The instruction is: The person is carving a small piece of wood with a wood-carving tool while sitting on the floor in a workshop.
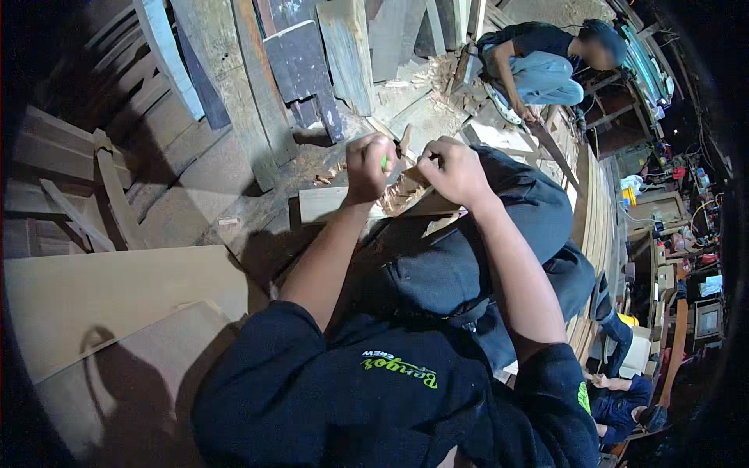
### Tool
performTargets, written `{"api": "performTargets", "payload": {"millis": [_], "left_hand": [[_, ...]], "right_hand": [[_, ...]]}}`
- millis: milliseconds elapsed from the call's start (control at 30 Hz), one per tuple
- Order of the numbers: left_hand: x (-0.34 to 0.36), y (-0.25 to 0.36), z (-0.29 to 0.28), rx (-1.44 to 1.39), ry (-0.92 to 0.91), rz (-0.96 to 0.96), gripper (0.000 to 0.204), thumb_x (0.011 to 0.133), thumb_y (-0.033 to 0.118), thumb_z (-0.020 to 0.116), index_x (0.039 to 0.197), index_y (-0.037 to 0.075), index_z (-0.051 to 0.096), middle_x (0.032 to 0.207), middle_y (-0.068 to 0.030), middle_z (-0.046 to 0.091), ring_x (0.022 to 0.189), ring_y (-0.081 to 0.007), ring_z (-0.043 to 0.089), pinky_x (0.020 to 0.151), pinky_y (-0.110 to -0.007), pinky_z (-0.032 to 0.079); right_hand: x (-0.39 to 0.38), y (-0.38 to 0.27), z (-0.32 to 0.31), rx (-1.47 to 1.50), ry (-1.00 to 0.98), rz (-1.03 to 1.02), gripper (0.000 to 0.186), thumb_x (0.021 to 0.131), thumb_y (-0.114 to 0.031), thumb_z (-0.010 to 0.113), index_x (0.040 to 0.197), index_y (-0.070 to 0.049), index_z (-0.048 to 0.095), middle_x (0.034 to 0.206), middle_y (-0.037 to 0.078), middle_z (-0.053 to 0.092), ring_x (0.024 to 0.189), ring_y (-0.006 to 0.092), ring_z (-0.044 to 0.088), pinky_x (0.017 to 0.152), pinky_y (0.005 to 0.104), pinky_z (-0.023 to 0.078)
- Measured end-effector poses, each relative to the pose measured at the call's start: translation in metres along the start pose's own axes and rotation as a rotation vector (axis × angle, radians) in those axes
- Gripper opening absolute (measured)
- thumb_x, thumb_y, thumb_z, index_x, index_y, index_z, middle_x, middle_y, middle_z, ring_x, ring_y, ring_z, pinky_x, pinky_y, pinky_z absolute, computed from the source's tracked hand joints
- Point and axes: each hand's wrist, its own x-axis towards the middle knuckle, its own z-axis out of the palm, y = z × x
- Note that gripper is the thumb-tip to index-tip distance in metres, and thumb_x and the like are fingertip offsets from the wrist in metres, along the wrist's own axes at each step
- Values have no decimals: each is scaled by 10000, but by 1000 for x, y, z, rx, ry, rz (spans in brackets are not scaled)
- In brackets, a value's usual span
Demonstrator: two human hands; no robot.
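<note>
A pale wooden board [324, 205] lies across in front of my lap, with a roughly carved stretch and curled shavings [403, 192] between my hands. My left hand [367, 166] is closed in a fist above the board around a green-handled tool [383, 162], most of it hidden by the fingers. Beside that fist a narrow brownish piece [405, 141] sticks up; whether it belongs to the tool I cannot make out. My right hand [459, 173] is curled closed over the carved part, its fingertips turned under, and what it grips is hidden.
Upright planks [316, 70] lean at the far side. Large flat panels [125, 304] lie at the left. A crouching person [534, 66] holds a long strip of wood at the far right; another person [624, 405] sits at the lower right. Long boards [597, 226] run along the right.
</note>
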Motion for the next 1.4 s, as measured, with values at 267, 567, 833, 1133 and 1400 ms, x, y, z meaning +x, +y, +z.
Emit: {"api": "performTargets", "payload": {"millis": [267, 567, 833, 1133, 1400], "left_hand": [[-18, -7, 7, 53, -40, -19, 335, 898, 181, 447, 612, 17, 507, 561, -39, 506, 493, -111, 451, 468, -279, 338], [-5, 13, 13, 122, 77, 129, 375, 924, 243, 439, 610, 40, 469, 534, -13, 451, 471, -107, 443, 454, -264, 332], [6, 21, 11, -94, 147, 48, 460, 925, 398, 475, 627, 48, 483, 528, -29, 469, 428, -103, 443, 400, -259, 338], [2, -3, 13, -16, 187, -31, 413, 915, 286, 423, 586, 40, 469, 512, -35, 458, 436, -106, 407, 427, -269, 316], [-12, -21, 8, 4, 66, 2, 380, 926, 276, 388, 646, 34, 473, 529, -41, 449, 436, -130, 410, 430, -277, 334]], "right_hand": [[4, -9, -5, -26, -44, 46, 306, 767, -295, 628, 866, -18, 711, 808, 208, 641, 768, 382, 639, 737, 444, 518], [5, -6, -9, -69, 7, -1, 300, 762, -290, 634, 849, -11, 703, 816, 208, 645, 779, 387, 641, 740, 438, 515], [0, 7, -9, -42, -10, 48, 320, 765, -296, 627, 872, -3, 698, 813, 218, 637, 793, 379, 637, 747, 437, 514], [4, 8, -6, -64, -46, 100, 345, 780, -325, 625, 918, -18, 701, 868, 210, 651, 822, 384, 646, 776, 435, 516], [2, 2, -5, -66, -47, 95, 319, 774, -306, 625, 877, -12, 695, 847, 224, 645, 814, 387, 641, 748, 437, 513]]}}
